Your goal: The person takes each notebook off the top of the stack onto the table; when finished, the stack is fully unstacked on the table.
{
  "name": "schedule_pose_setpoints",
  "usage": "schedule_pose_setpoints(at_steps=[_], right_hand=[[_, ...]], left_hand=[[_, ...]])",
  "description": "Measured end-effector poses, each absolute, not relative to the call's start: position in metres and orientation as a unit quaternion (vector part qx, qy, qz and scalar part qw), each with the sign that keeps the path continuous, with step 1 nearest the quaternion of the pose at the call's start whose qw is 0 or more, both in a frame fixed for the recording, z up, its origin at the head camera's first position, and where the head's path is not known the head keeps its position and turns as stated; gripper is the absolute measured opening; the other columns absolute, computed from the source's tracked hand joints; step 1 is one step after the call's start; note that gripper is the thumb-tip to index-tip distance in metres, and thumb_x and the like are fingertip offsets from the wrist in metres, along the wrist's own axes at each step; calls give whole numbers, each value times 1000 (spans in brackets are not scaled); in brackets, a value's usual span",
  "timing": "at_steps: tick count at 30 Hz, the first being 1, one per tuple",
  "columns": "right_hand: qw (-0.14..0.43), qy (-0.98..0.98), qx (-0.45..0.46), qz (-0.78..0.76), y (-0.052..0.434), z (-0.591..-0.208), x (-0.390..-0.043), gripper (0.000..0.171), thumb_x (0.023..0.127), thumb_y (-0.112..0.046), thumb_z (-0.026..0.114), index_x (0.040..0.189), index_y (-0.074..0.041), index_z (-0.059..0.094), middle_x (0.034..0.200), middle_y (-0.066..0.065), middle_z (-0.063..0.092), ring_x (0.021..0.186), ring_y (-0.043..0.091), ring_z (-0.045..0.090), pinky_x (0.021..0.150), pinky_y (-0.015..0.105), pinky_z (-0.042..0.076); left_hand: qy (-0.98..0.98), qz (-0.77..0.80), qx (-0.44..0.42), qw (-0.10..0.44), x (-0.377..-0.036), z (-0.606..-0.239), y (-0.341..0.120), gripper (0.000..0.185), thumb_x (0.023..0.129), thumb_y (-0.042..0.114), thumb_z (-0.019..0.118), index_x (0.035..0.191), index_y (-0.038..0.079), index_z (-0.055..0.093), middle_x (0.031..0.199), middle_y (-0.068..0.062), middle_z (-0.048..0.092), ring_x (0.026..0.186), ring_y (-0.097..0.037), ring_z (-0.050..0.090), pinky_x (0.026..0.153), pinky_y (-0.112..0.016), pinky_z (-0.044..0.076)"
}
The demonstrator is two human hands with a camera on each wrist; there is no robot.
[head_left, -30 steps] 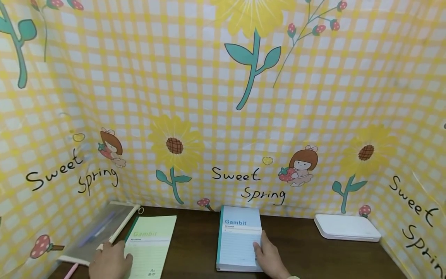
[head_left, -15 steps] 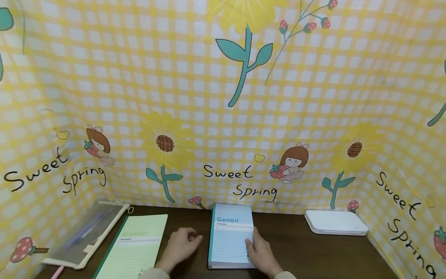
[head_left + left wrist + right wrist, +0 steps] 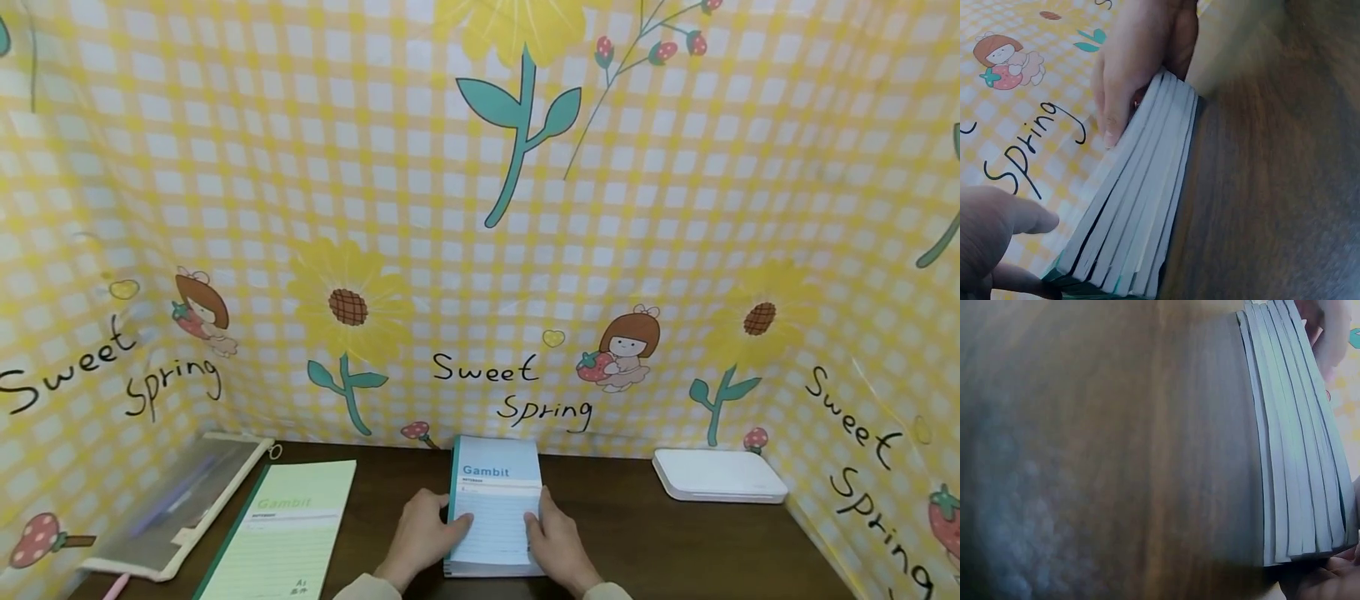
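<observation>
From the head camera, the left hand (image 3: 420, 537) and right hand (image 3: 558, 546) are gripping opposite sides of the blue notebook stack (image 3: 495, 508), lying flat mid-worktop (image 3: 660, 542), not yet lifted. In the left wrist view, fingers (image 3: 1116, 106) are curling over the stack's top edge. The right wrist view is showing the stack's (image 3: 1297, 444) edge resting on wood.

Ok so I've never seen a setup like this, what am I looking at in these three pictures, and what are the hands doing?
A person wears three cameras: one on the head, one on each wrist. The head view looks down at a dark wooden desk with yellow flowered walls around it. The left hand and right hand grip the two sides of a stack of blue notebooks. The wrist views show the same stack edge-on, from either side. Also on the desk: a green notebook and a clear pencil pouch to the left, and a flat white box to the right.
</observation>
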State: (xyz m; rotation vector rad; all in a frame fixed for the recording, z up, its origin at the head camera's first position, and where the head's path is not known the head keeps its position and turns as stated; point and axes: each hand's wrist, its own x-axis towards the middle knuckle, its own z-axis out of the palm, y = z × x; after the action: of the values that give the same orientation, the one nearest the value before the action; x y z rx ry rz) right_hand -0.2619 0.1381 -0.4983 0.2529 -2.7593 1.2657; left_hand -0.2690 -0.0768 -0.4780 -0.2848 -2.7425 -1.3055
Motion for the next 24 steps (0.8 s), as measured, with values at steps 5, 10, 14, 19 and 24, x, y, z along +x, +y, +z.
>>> schedule_pose_setpoints(at_steps=[5,10,14,19,24], right_hand=[[36,-904,85,417,140,-496,-263,60,100,-13,46,141,23,20,144,40,31,135,49,35,104,58,36],[29,-904,79,419,142,-495,-263,62,100,-14,46,141,23,19,144,41,31,134,49,36,104,58,37],[32,-905,75,417,143,-496,-262,61,100,-15,46,141,23,21,143,40,33,133,49,38,103,58,38],[38,-909,79,407,142,-497,-262,59,100,-16,45,140,23,24,142,41,35,132,49,39,103,58,37],[47,-913,80,396,141,-496,-261,59,100,-14,45,140,23,25,142,40,36,132,49,40,104,58,36]], left_hand=[[-907,-402,-108,62,-267,-474,-76,45,81,26,74,107,-11,69,99,-19,64,91,-25,55,74,-41,47],[-893,-432,-98,75,-268,-467,-69,41,83,23,73,106,-10,69,82,-14,66,73,-20,57,60,-32,47],[-797,-602,-24,-45,-274,-460,-63,41,86,13,63,122,-6,56,83,-13,67,62,-17,64,53,-32,52],[-714,-687,31,-135,-280,-463,-66,63,86,8,55,144,0,32,95,-17,66,66,-18,68,55,-36,56],[-712,-690,24,-127,-281,-465,-66,63,87,5,53,146,1,30,97,-19,64,67,-20,68,56,-39,56]])
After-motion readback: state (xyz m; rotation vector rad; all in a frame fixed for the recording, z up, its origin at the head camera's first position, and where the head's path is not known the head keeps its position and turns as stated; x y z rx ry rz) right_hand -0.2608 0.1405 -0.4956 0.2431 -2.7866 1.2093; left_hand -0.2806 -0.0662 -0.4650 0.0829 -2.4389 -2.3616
